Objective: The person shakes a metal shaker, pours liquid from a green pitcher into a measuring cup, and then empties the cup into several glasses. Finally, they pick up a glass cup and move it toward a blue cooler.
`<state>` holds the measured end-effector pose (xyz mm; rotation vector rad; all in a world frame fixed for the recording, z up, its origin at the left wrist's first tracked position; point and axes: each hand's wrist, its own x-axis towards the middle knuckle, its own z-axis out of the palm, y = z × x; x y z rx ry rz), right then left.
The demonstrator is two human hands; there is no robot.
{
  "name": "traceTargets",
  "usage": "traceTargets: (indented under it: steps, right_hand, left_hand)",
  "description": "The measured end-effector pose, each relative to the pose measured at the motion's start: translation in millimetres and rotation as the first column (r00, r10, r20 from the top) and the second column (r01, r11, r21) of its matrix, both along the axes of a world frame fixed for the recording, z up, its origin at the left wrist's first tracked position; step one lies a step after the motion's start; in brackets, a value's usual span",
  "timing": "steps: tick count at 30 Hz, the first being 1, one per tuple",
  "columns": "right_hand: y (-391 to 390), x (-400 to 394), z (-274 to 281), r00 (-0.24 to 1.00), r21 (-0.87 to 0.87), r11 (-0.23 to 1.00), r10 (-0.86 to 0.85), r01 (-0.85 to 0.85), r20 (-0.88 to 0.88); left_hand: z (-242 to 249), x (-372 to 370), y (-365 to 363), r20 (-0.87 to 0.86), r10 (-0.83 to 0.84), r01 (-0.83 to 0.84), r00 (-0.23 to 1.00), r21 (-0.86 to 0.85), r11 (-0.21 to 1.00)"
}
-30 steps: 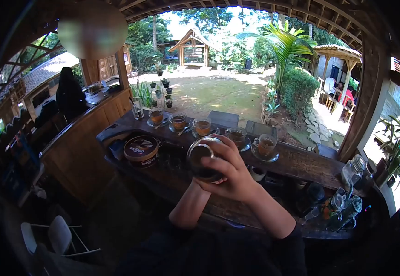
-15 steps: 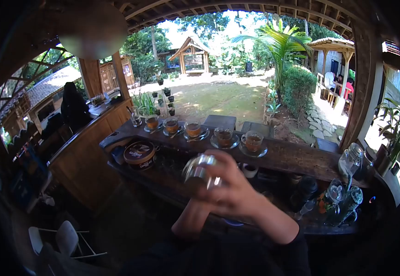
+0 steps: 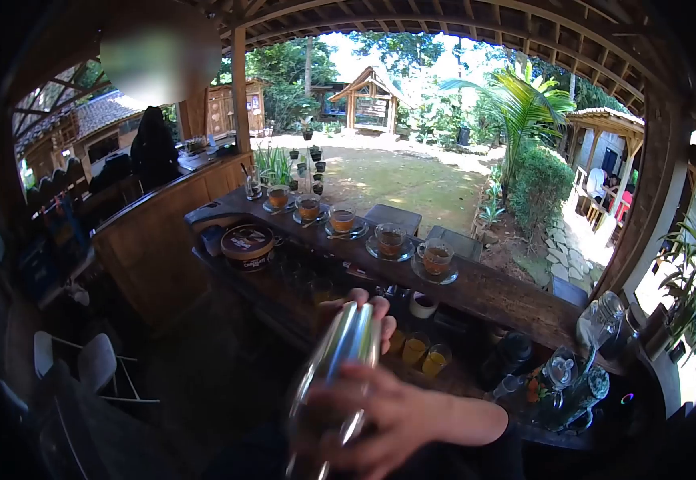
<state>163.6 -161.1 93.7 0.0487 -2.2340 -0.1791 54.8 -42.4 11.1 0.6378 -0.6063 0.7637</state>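
Observation:
A shiny metal cocktail shaker (image 3: 341,340) is held in both hands, slanted, with its upper end pointing away from me. My right hand (image 3: 380,412) wraps round its lower part, partly smeared by motion. The fingers of my left hand (image 3: 377,310) curl over the far end; the rest of that hand is hidden behind the metal. Just beyond the shaker, glasses of orange drink (image 3: 415,349) stand on the lower shelf. Glass cups of amber drink (image 3: 342,220) sit on saucers along the upper wooden counter (image 3: 500,276).
A round brown tub (image 3: 248,244) stands at the counter's left end. Glass jars (image 3: 601,320) and jugs are on the right. White chairs (image 3: 96,362) are at lower left. Stools (image 3: 393,218) stand beyond the counter, and people sit in a far shelter.
The shaker has swung from almost end-on to a long slant, lower and nearer me. My right hand has moved down with it. The view has shifted, exposing the orange drinks.

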Motion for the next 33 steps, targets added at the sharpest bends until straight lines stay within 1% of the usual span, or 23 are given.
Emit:
traceTargets:
  steps: [2, 4, 7, 8, 10, 12, 14, 15, 16, 17, 18, 19, 21, 22, 23, 24, 25, 27, 28, 29, 30, 31, 33]
  right_hand:
    - [-16.9, -13.8, 3.9, 0.992, 0.099, 0.987, 0.123, -0.124, 0.023]
    - [-9.6, -8.5, 3.5, 0.982, 0.038, 0.982, 0.185, -0.187, 0.047]
    - [54.3, -1.2, -7.9, 0.998, -0.003, 1.000, 0.030, -0.030, -0.051]
    - [72.3, -8.3, -22.3, 0.975, -0.269, 0.961, -0.119, 0.066, -0.186]
    - [71.9, -14.8, -40.0, 0.870, -0.510, 0.858, -0.298, 0.064, -0.392]
    - [40.0, -14.1, -15.7, 0.971, -0.304, 0.953, -0.080, 0.008, -0.227]
    - [9.7, -18.3, -3.2, 0.991, -0.160, 0.978, 0.125, -0.130, -0.042]
    - [13.1, -24.1, -4.2, 0.990, -0.166, 0.977, 0.128, -0.135, -0.051]
    - [19.0, -31.8, -5.0, 0.995, 0.040, 0.997, 0.074, -0.072, -0.066]
    - [25.3, -38.3, -6.9, 0.995, 0.239, 0.971, 0.024, 0.000, -0.094]
    - [44.4, -41.4, -5.7, 0.993, 0.243, 0.970, 0.048, -0.022, -0.104]
    - [71.1, -41.2, -11.2, 0.989, 0.112, 0.993, 0.034, -0.018, -0.142]
    - [117.2, -41.4, -38.6, 0.933, -0.291, 0.946, -0.228, 0.144, -0.279]
    - [125.2, -36.4, -45.0, 0.868, -0.594, 0.789, -0.397, 0.157, -0.298]
    - [128.4, -38.7, -40.0, 0.892, -0.510, 0.859, -0.264, 0.045, -0.366]
    - [131.2, -42.4, -29.3, 0.901, -0.409, 0.910, -0.120, -0.068, -0.416]
    - [126.0, -52.9, -16.6, 0.944, -0.204, 0.976, 0.008, -0.080, -0.329]
    - [99.6, -75.1, 10.7, 0.961, 0.128, 0.976, 0.197, -0.175, -0.196]
    - [90.4, -79.4, 8.2, 0.982, 0.045, 0.989, 0.145, -0.141, -0.118]
    - [81.2, -83.6, 5.8, 0.995, -0.033, 0.995, 0.091, -0.092, -0.037]
    - [86.2, -91.9, 1.7, 0.996, 0.188, 0.981, 0.065, -0.054, -0.053]
    - [105.7, -93.8, 9.9, 0.985, 0.158, 0.983, 0.117, -0.096, -0.129]
    - [154.9, -89.4, -17.1, 0.938, -0.138, 0.990, -0.042, -0.006, -0.344]
  left_hand:
    - [18.7, -11.6, -12.7, 0.162, 0.146, -0.181, 0.976, 0.229, 0.956]
    - [23.7, -18.7, -9.6, 0.264, 0.231, -0.314, 0.936, 0.339, 0.887]
    - [-25.2, -6.8, 25.1, -0.021, 0.210, -0.211, 0.977, -0.162, 0.964]
    - [-35.3, 0.4, 20.7, -0.086, 0.232, -0.247, 0.969, -0.332, 0.910]
    - [-44.5, -7.2, 8.7, -0.176, 0.230, -0.284, 0.957, -0.402, 0.871]
    - [-27.5, -25.9, 13.2, -0.131, 0.211, -0.236, 0.969, -0.225, 0.945]
    - [10.2, -39.4, 11.4, 0.004, 0.210, -0.209, 0.978, 0.121, 0.970]
    - [28.3, -41.8, -1.4, 0.045, 0.329, -0.332, 0.943, 0.110, 0.937]
    - [39.1, -47.6, 5.9, 0.067, 0.226, -0.236, 0.972, 0.236, 0.943]
    - [36.6, -48.8, 13.1, -0.004, 0.248, -0.246, 0.969, 0.111, 0.963]
    - [26.8, -47.1, 26.4, -0.079, 0.260, -0.262, 0.962, -0.019, 0.965]
    - [-9.5, -43.9, 64.3, -0.094, 0.172, -0.176, 0.981, -0.037, 0.984]
    - [-34.6, -39.4, 39.9, -0.158, 0.419, -0.448, 0.894, -0.319, 0.835]
    - [-41.7, -42.0, 56.7, -0.059, 0.166, -0.176, 0.984, -0.322, 0.930]
    - [-28.4, -48.2, 51.0, -0.180, 0.181, -0.235, 0.967, -0.348, 0.908]
    - [-26.2, -57.8, 55.9, -0.256, 0.330, -0.404, 0.909, -0.337, 0.851]
    - [-8.8, -56.4, 46.5, -0.100, 0.457, -0.465, 0.884, -0.281, 0.840]
    - [12.9, -95.0, 72.3, -0.101, 0.187, -0.194, 0.977, -0.069, 0.979]
    - [24.2, -104.0, 77.3, -0.049, 0.183, -0.178, 0.982, 0.095, 0.979]
    - [31.6, -108.2, 74.8, -0.012, 0.197, -0.194, 0.980, 0.116, 0.974]
    - [34.9, -109.2, 73.4, 0.026, 0.210, -0.211, 0.977, 0.131, 0.969]
    - [24.2, -111.2, 84.7, -0.028, 0.197, -0.198, 0.980, -0.023, 0.980]
    - [-11.9, -100.7, 107.0, -0.333, 0.345, -0.447, 0.877, -0.307, 0.840]
